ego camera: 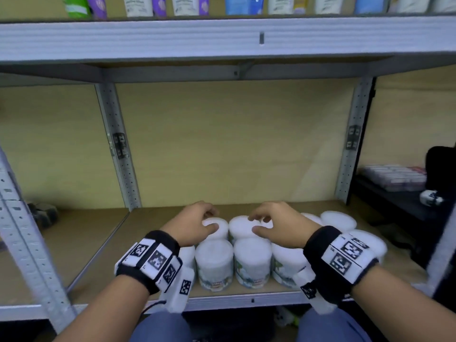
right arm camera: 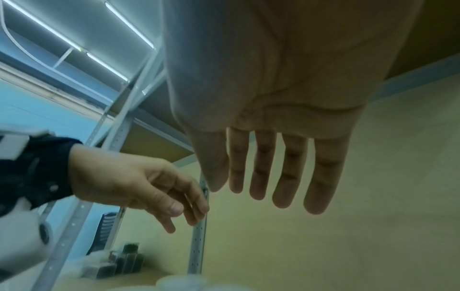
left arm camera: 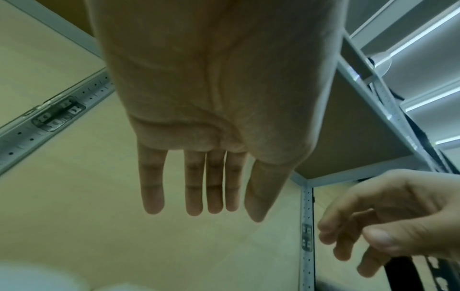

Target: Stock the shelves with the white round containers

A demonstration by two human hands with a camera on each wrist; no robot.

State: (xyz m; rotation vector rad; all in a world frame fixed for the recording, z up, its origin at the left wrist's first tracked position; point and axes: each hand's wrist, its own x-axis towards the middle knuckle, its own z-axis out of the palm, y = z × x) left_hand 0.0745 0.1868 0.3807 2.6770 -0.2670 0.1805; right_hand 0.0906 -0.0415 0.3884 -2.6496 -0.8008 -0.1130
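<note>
Several white round containers stand in two rows on the lower shelf board point(ego camera: 153, 233), among them a front one point(ego camera: 214, 261) and a back one point(ego camera: 240, 225). My left hand point(ego camera: 209, 219) is over the back-left container point(ego camera: 219, 230), fingers loosely bent and holding nothing. My right hand point(ego camera: 255, 223) is beside it over the back row, also holding nothing. Whether the fingertips touch the lids I cannot tell. In the left wrist view the left hand point(left arm camera: 216, 196) has straight fingers, with the right hand point(left arm camera: 373, 226) beyond it. The right wrist view shows the right hand point(right arm camera: 268, 177) likewise spread and the left hand point(right arm camera: 149, 187) relaxed.
The upper shelf point(ego camera: 222, 38) overhead carries bottles and pouches point(ego camera: 138, 6). Grey perforated uprights point(ego camera: 118, 144) point(ego camera: 350, 144) flank the bay. A dark object point(ego camera: 43, 213) lies in the left bay. At the right, a black table holds a tray of small packs point(ego camera: 394, 176).
</note>
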